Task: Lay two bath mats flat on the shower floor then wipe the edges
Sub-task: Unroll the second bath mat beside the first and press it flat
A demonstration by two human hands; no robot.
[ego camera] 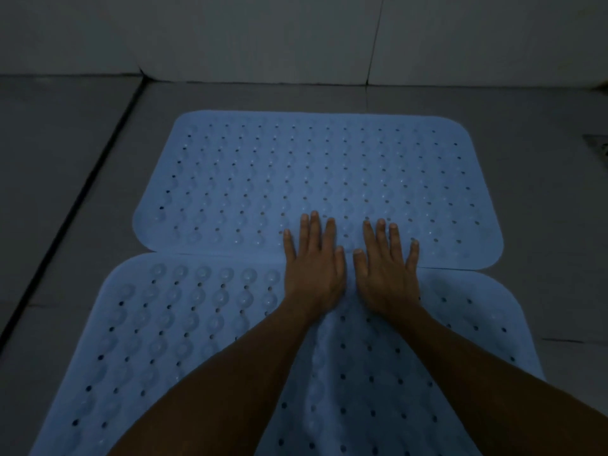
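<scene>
Two light blue rubber bath mats with drain holes lie on the grey shower floor. The far mat (316, 172) lies flat, its near edge meeting the near mat (171, 340), which shows round suction cups on its left part. My left hand (312, 268) and my right hand (385, 271) lie side by side, palms down, fingers straight, across the seam where the two mats meet. Their fingertips rest on the far mat and their palms on the near mat. Neither hand holds anything.
A pale tiled wall (263, 37) rises just beyond the far mat. A dark groove (82, 199) runs diagonally along the floor on the left. A metal floor drain (597, 146) sits at the right edge.
</scene>
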